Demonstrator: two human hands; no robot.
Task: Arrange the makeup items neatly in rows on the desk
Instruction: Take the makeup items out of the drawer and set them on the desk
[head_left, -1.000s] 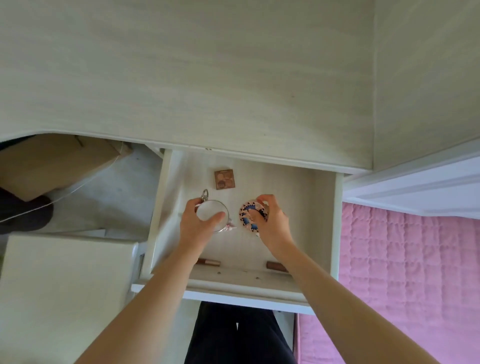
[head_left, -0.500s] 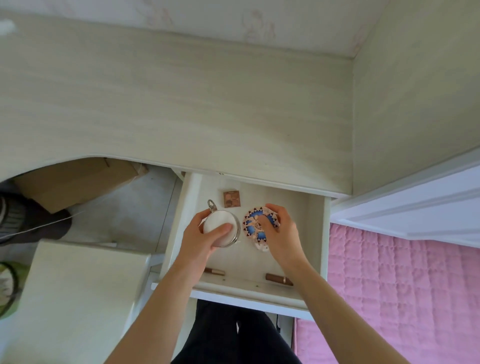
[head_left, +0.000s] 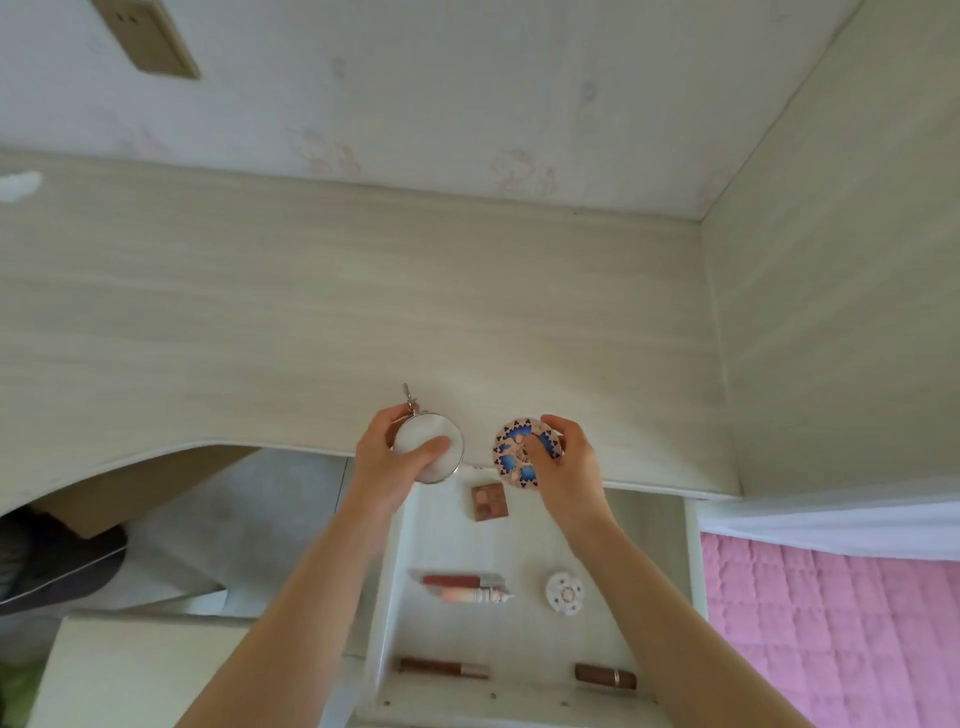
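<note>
A: What are the hands holding?

B: The left hand (head_left: 387, 460) is gripping a round white compact with a silver rim and a small metal clasp (head_left: 430, 446), thumb curled across its face. The right hand (head_left: 563, 460) is pinching a round compact patterned in blue and pink (head_left: 514, 454) by its right edge, fingers curled around it. Both compacts are sitting over the front edge of the pale wood-grain desk (head_left: 311, 322), near each other but not touching.

A: Is either one resting on the desk?

B: That cannot be told from this angle.

A: What is lying below them?

B: An open white drawer (head_left: 693, 561) is showing beneath the desk edge. Inside, a small square brown eyeshadow palette (head_left: 489, 501) is lying near the back. Further forward, a dark pink lip gloss tube (head_left: 460, 580) is lying just beside a pale pink tube (head_left: 475, 595), with a small round white patterned case (head_left: 565, 593) to their right. At the front, a brown tube with a rose-gold cap (head_left: 444, 668) is lying on the left and a short brown lipstick (head_left: 605, 676) on the right.

A: And around that?

B: A pink quilted bedspread (head_left: 831, 639) is filling the lower right.
</note>
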